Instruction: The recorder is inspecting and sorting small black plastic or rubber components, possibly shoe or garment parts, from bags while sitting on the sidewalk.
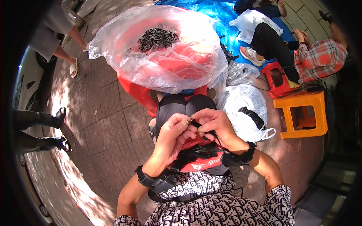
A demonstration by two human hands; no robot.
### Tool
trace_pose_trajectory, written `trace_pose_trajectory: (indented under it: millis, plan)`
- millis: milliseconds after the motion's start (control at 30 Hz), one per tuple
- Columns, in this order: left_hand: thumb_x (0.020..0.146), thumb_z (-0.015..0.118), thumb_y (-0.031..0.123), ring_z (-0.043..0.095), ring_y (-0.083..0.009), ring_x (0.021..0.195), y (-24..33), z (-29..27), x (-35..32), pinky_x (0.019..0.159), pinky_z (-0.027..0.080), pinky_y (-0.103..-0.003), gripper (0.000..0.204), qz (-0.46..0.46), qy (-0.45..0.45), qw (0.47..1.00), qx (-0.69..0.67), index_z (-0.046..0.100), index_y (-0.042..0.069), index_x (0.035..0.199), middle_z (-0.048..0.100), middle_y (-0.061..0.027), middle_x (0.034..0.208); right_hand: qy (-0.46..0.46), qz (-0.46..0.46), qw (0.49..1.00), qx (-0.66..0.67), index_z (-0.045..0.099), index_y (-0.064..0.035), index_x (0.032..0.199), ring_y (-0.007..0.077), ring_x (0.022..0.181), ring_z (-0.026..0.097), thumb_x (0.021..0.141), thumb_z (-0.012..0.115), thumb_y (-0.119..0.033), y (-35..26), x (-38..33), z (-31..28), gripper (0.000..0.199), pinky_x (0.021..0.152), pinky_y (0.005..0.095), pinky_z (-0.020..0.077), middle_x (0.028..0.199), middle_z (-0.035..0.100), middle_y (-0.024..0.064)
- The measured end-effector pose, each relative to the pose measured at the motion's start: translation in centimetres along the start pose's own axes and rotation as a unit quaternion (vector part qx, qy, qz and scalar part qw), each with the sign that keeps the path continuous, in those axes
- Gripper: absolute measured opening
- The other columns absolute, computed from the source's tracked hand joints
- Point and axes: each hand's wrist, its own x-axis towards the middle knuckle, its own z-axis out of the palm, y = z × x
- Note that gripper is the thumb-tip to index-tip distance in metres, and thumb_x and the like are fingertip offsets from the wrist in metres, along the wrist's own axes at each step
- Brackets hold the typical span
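Note:
Over my lap, my left hand (174, 132) and my right hand (218, 127) meet fingertip to fingertip. My right thumb and fingers are closed on a short black strap (195, 123), and a thin black length trails below that hand. At the strap's far end the left thumb and forefinger pinch; any small part between them is too tiny to make out. Under my hands, a red plastic bag (203, 164) lies on my lap with several black strips (201, 151) on it. Ahead, a pile of small black and silvery clasp-like pieces (156, 39) rests on clear plastic sheeting (102, 41).
The sheeting covers a red stool (136, 92). To the right are a white plastic bag (241, 101) with something black inside, an orange stool (301, 132) and a seated person (320, 62) beside a blue tarp (222, 17). Other people's legs (41, 120) stand at left.

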Motion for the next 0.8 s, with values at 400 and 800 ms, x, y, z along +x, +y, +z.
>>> trace_pose_trajectory:
  millis: [400,800]
  plan:
    - [0.079,0.053,-0.006,0.055,-0.0128,0.069,0.9,0.0,0.4,0.063,0.046,-0.021,0.017,0.018,-0.050,0.990,0.130,0.050,-0.001,0.095,0.055,-0.0089,0.089,-0.031,0.018,0.991,0.126,0.055,0.0017,0.094,0.0082,0.050,0.049,0.071,0.049,0.006,0.7,-0.5,0.7,0.025,0.038,0.0159,0.0308,0.072,0.059,0.0094]
    - [0.082,0.053,0.002,0.051,-0.0101,0.063,1.5,1.0,0.1,0.059,0.044,-0.021,0.016,-0.017,-0.002,0.990,0.138,0.053,-0.003,0.098,0.055,-0.0052,0.079,-0.006,-0.044,0.998,-0.051,0.047,-0.0011,0.110,0.0079,0.056,0.050,0.066,0.059,0.005,0.4,0.0,0.4,0.046,0.046,0.0191,0.0388,0.069,0.053,0.0026]
